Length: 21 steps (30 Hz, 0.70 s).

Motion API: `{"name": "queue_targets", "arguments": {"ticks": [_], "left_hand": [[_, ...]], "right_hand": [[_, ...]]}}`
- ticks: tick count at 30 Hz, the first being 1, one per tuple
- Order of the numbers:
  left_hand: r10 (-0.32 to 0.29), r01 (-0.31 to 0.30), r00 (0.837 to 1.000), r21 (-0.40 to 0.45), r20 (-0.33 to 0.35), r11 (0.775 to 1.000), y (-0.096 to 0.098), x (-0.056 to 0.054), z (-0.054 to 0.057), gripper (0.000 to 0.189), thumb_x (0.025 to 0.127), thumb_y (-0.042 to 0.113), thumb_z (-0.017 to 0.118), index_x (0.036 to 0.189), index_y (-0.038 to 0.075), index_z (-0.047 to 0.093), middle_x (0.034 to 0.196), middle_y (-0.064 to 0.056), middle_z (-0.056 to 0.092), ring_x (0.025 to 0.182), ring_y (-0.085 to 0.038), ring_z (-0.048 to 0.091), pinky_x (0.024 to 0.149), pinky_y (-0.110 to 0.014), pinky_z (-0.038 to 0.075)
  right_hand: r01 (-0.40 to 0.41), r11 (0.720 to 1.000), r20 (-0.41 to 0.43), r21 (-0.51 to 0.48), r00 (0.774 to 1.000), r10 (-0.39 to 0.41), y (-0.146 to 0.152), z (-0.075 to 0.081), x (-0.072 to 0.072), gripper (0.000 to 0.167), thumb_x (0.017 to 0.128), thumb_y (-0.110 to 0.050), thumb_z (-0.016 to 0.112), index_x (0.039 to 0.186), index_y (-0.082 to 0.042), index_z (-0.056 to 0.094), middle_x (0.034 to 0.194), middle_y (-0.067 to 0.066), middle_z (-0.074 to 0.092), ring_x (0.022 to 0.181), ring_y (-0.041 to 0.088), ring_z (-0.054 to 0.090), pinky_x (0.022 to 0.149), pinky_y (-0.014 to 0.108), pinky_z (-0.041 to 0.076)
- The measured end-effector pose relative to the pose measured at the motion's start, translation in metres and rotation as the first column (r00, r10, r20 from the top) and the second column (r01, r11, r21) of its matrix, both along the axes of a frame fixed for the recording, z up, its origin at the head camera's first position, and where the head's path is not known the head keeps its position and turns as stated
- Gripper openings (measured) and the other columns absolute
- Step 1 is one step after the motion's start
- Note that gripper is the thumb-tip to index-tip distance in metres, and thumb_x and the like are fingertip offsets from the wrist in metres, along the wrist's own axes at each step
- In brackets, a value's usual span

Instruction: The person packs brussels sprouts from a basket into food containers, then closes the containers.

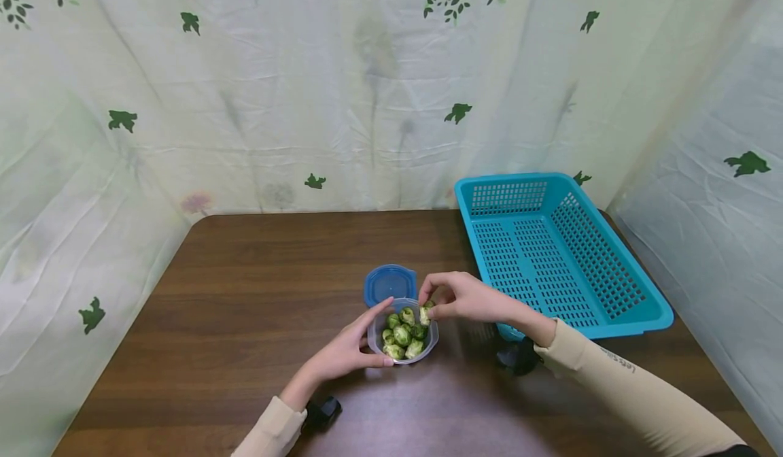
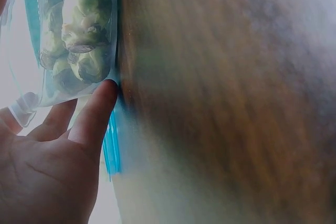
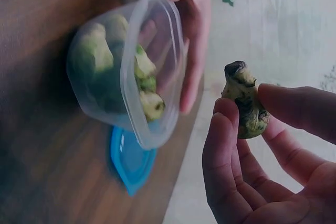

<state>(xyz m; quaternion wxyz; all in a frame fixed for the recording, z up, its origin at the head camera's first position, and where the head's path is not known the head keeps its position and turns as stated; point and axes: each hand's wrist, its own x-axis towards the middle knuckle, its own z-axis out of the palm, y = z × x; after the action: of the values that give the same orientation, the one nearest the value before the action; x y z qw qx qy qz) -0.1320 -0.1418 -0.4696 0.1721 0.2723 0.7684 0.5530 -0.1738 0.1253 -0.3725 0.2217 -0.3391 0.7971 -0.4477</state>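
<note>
A clear plastic container (image 1: 374, 338) with several Brussels sprouts (image 1: 402, 335) in it stands on the table. My left hand (image 1: 344, 349) holds its left side, thumb at the near rim and fingers round the far side. In the right wrist view the left thumb lies on the rim. Between thumb and fingertips, my right hand (image 1: 467, 297) pinches one Brussels sprout (image 3: 244, 100) by the container's right rim. Dark patches and a dark cut end mark this sprout. A blue lid (image 1: 390, 285) lies just behind the container.
A turquoise slotted basket (image 1: 618, 328) stands at the back right, close to my right forearm. The brown wooden table (image 1: 245, 294) reaches to a pale curtain (image 1: 275, 103) with leaf prints behind it and at both sides.
</note>
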Motion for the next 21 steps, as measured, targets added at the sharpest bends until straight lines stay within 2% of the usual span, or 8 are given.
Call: {"name": "queue_targets", "arguments": {"ticks": [4,7,13,21], "left_hand": [[0.005,-0.004,1.0,-0.01,0.007,1.0,0.0,0.0,0.0,0.094,0.083,0.017,0.077,0.154,0.015,0.016,0.152,-0.014,0.028,0.136,-0.026,0.03,0.1,-0.036,0.04],[0.005,-0.005,1.0,-0.01,0.006,1.0,0.0,0.0,0.001,0.094,0.083,0.018,0.077,0.154,0.015,0.017,0.152,-0.014,0.028,0.136,-0.025,0.03,0.1,-0.036,0.04],[0.006,-0.006,1.0,-0.007,0.006,1.0,0.001,0.0,0.0,0.093,0.082,0.018,0.077,0.154,0.014,0.017,0.152,-0.015,0.027,0.136,-0.026,0.03,0.1,-0.037,0.04],[0.017,-0.017,1.0,-0.022,0.021,1.0,0.001,0.001,0.002,0.092,0.083,0.016,0.076,0.154,0.016,0.018,0.152,-0.012,0.027,0.137,-0.026,0.029,0.1,-0.041,0.04]], "right_hand": [[-0.017,1.0,-0.046,0.015,0.999,0.017,-0.007,-0.007,0.005,0.013,0.086,-0.006,0.066,0.099,-0.005,0.063,0.093,0.001,0.062,0.069,0.019,0.062,0.062,0.026,0.049],[-0.014,0.999,-0.069,0.035,0.998,0.016,-0.012,-0.011,0.009,0.013,0.086,-0.006,0.067,0.098,-0.005,0.064,0.094,0.0,0.063,0.068,0.014,0.06,0.061,0.026,0.049],[-0.002,0.999,-0.093,0.045,0.996,0.006,-0.019,-0.019,0.014,0.012,0.087,-0.006,0.068,0.098,-0.007,0.064,0.098,-0.002,0.063,0.071,0.008,0.061,0.064,0.027,0.052],[-0.007,1.0,-0.085,0.022,0.996,0.009,-0.022,-0.029,0.018,0.012,0.087,-0.006,0.068,0.097,-0.009,0.064,0.095,-0.002,0.061,0.072,0.013,0.063,0.067,0.026,0.052]]}}
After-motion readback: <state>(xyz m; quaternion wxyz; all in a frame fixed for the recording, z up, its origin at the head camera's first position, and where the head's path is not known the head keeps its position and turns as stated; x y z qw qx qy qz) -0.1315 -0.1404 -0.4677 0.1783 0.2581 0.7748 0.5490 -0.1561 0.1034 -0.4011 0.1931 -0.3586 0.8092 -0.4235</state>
